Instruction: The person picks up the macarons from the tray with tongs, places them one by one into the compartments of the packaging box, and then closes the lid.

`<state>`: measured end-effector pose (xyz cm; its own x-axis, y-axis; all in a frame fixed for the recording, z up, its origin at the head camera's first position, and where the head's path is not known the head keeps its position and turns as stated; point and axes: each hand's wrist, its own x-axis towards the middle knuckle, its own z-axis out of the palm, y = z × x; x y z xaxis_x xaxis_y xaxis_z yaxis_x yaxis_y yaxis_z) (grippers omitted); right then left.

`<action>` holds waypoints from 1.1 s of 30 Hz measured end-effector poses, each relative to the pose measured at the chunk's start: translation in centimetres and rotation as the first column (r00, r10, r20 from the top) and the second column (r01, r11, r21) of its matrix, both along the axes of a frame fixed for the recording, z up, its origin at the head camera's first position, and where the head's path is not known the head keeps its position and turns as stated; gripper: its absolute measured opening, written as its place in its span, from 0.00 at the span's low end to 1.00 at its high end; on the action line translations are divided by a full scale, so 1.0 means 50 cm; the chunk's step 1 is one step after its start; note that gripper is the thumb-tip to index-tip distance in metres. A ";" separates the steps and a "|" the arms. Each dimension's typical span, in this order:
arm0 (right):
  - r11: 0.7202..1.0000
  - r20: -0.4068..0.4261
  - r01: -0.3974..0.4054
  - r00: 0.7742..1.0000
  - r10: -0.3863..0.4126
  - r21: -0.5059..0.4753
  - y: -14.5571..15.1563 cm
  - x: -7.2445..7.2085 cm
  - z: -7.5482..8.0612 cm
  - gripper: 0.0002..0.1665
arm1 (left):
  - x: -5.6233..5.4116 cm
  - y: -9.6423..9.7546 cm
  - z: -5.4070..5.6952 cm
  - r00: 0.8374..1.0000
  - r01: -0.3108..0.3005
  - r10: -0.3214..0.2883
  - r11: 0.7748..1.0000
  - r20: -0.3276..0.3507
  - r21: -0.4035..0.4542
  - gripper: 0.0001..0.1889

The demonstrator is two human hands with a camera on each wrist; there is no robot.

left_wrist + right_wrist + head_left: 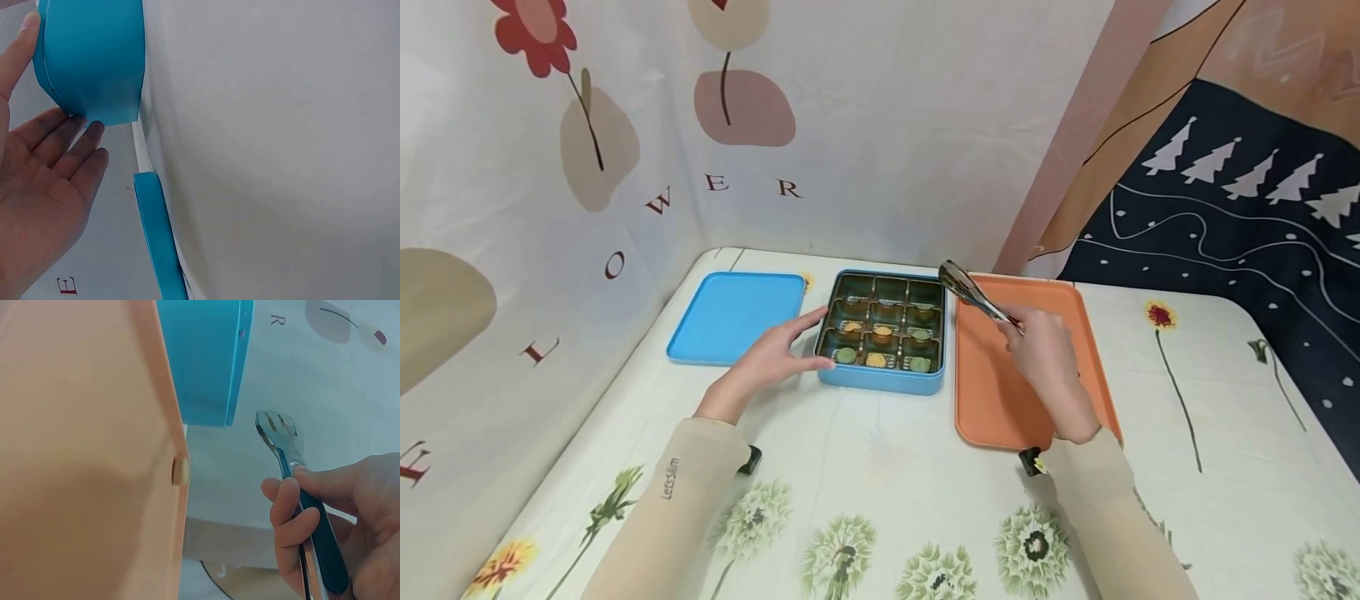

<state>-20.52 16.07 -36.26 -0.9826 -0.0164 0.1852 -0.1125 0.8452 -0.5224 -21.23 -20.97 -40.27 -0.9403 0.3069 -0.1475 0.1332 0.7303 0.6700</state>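
Note:
A blue square box (880, 380) holds a dark divided insert with several compartments. Small round green and yellow pieces, like cookies (876, 360), lie in its middle and front rows. My left hand (778, 354) rests at the box's left side, thumb at the near corner and fingers extended along the wall; the left wrist view shows these fingers (81, 147) loosely spread. Above the orange tray (992, 400), my right hand (1047, 358) grips metal tongs (973, 292) with dark handles. The tongs' head points toward the box's far right corner, its tips close together.
A blue lid (737, 317) lies flat left of the box. In the right wrist view a small round piece (180, 470) sits by the tray's rim. A flower-printed cloth (865, 467) covers the table, and a printed curtain (910, 167) rises behind it.

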 end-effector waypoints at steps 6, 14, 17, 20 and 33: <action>0.999 -0.018 -0.025 1.000 0.026 0.022 -0.018 -0.004 0.001 0.15 | -0.002 -0.001 0.000 1.000 -0.002 0.002 1.000 0.004 -0.004 0.52; 0.997 -0.038 -0.052 0.998 0.054 0.059 -0.044 -0.014 0.002 0.19 | -0.002 -0.001 0.000 1.000 0.000 0.000 1.000 0.005 0.002 0.52; 0.996 -0.033 -0.060 0.998 0.062 0.065 -0.052 -0.016 0.002 0.19 | -0.002 -0.001 0.000 1.000 0.002 -0.002 1.000 0.002 -0.001 0.52; 0.996 -0.027 -0.068 0.997 0.070 0.064 -0.061 -0.018 0.001 0.19 | -0.004 -0.001 -0.001 1.000 0.005 -0.005 1.000 -0.004 -0.004 0.52; 0.994 -0.010 -0.091 0.996 0.092 0.068 -0.089 -0.027 -0.009 0.20 | -0.007 -0.004 -0.007 1.000 0.005 -0.005 1.000 -0.007 -0.009 0.52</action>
<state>-21.90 11.61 -36.68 -0.9739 -0.1186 0.1936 -0.1973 0.8643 -0.4626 -21.59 -21.17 -40.63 -0.9399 0.3099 -0.1436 0.1412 0.7354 0.6627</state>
